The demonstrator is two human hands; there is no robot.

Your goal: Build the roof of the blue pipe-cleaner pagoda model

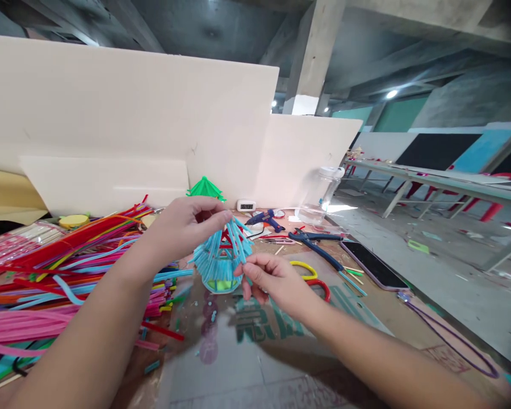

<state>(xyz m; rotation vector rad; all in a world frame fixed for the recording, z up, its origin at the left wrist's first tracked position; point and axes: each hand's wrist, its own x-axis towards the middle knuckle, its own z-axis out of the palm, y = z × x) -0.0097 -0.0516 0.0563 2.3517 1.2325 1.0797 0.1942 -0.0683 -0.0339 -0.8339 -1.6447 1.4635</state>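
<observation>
A small blue pipe-cleaner craft [220,258], shaped like a basket with strands gathered at the top, is held above the table [255,352]. My left hand [186,227] pinches the gathered blue strands at its top. My right hand [267,279] grips the lower right side of the craft, fingers closed on blue strands. A green piece shows inside its base. Behind it stands a green pipe-cleaner roof shape [205,188].
A big heap of coloured pipe cleaners [63,267] covers the left of the table. A blue glue gun [264,218], pliers [315,244], a phone [371,264], a small clock [246,205], a clear jar [323,196] and white boards [123,125] lie beyond.
</observation>
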